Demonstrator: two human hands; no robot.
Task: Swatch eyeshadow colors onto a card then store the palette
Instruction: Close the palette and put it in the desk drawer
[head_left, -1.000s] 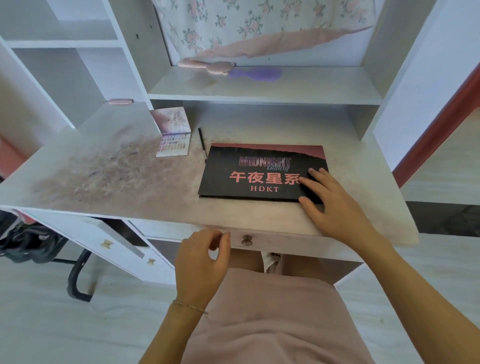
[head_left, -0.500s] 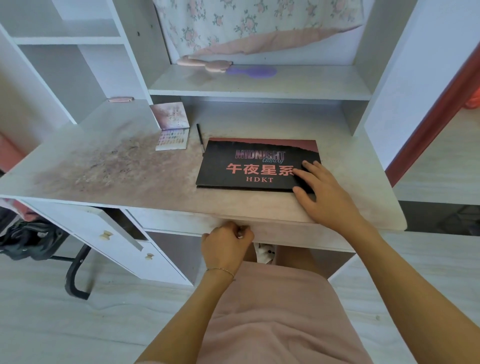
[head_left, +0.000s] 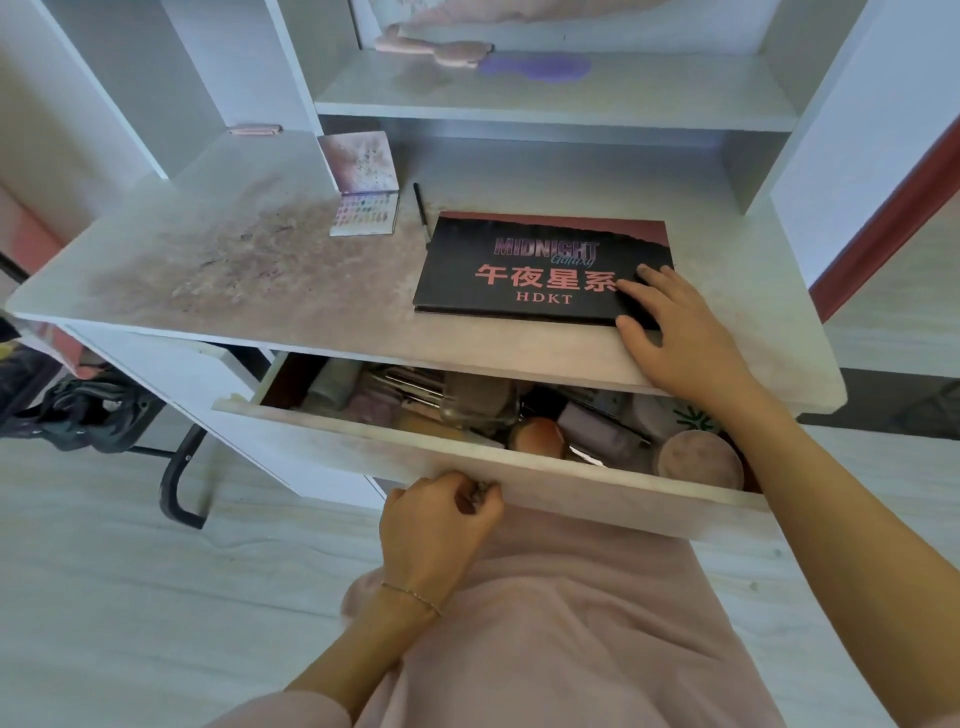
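Gripping drawer knob (head_left: 480, 488), left hand (head_left: 436, 525); right hand (head_left: 675, 332) flat on closed palette (head_left: 524, 270), brush (head_left: 422, 210) beside.

Black palette (head_left: 524, 270), pink lettering; purple brush (head_left: 540, 67)

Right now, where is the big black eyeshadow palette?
The black palette lies closed on the desk top, right of centre in the head view, above the open drawer, with the right hand resting on its near right corner.
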